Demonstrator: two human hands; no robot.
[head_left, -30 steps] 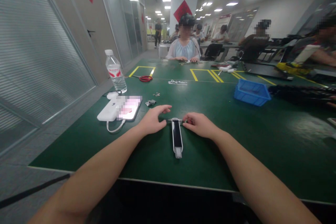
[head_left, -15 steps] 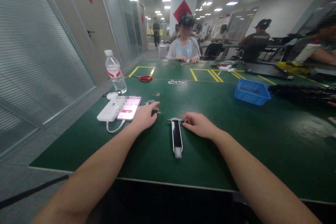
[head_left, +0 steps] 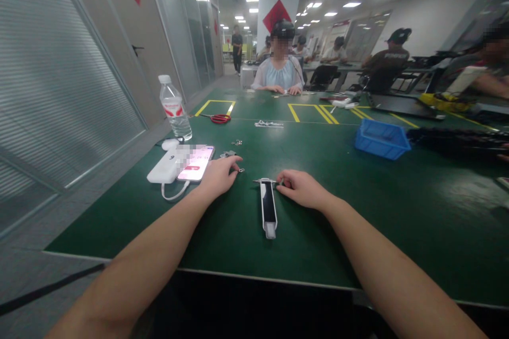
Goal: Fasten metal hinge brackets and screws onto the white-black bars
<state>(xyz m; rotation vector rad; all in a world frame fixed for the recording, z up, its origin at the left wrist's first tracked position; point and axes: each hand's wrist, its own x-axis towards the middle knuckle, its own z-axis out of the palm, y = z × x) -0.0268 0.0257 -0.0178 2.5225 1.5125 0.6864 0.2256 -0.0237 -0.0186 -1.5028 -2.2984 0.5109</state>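
A long, narrow black piece with a white frame (head_left: 268, 204) and a clear, pale end lies on the green table in front of me. A thin metal rod (head_left: 260, 181) crosses its far end. My right hand (head_left: 301, 188) is closed, thumb and finger pinching at the rod's right end, which they partly hide. Left of the piece, my left hand (head_left: 218, 174) rests low over the table with its fingers apart. Its fingertips are at a small metal ring (head_left: 241, 170); whether they grip it is too small to tell. Small grey metal parts (head_left: 228, 154) lie just beyond that hand.
Left of my left hand are a lit phone (head_left: 196, 163), a white power bank (head_left: 164, 165) with a cable, and a water bottle (head_left: 175, 108). Farther off are red-handled scissors (head_left: 220, 118), small rings (head_left: 237, 142), white strips (head_left: 269, 124) and a blue bin (head_left: 382, 139). A person sits opposite.
My left fingertips have shifted slightly towards the small metal ring, and less of the small parts there shows. My right hand and the black-and-white piece stay almost still.
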